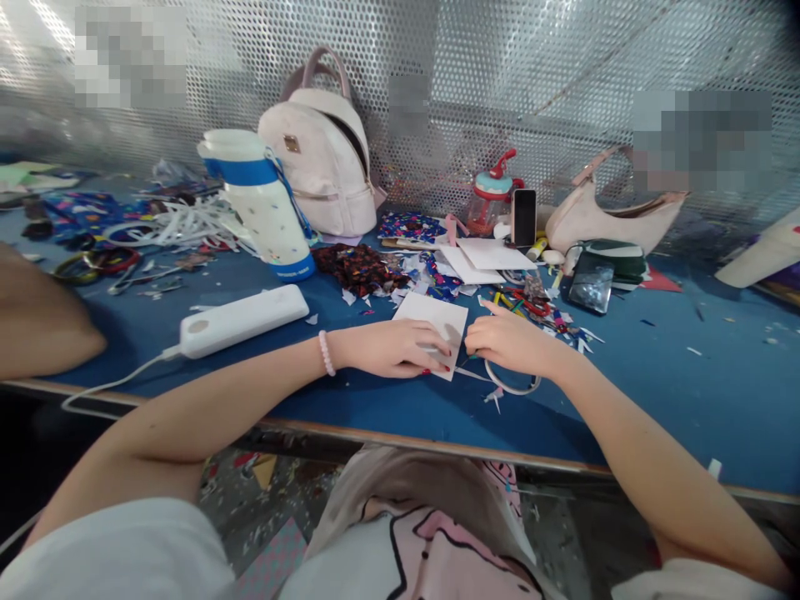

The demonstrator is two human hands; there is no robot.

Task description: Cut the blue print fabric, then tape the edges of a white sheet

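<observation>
My left hand (400, 346), with a beaded bracelet at its wrist, lies palm down on a small white sheet of paper or card (441, 315). Its fingers stretch over the sheet and press it to the blue table. Just right of the sheet is my right hand (509, 340), its fingers curled in and its thumb side near the sheet's edge. Under that hand a thin white loop (516, 390) shows; what the fingers hold is mostly hidden. A narrow white strip (473, 374) rests between the hands, near the sheet's lower corner.
Paper scraps and patterned fabric (359, 268) lie beyond my hands, with more white cards (493, 254) behind. A white power bank (243, 321) on a cable and a tall bottle (266, 208) stand left. Phones (591, 283), bags (325, 167) and a cup (491, 204) line the back.
</observation>
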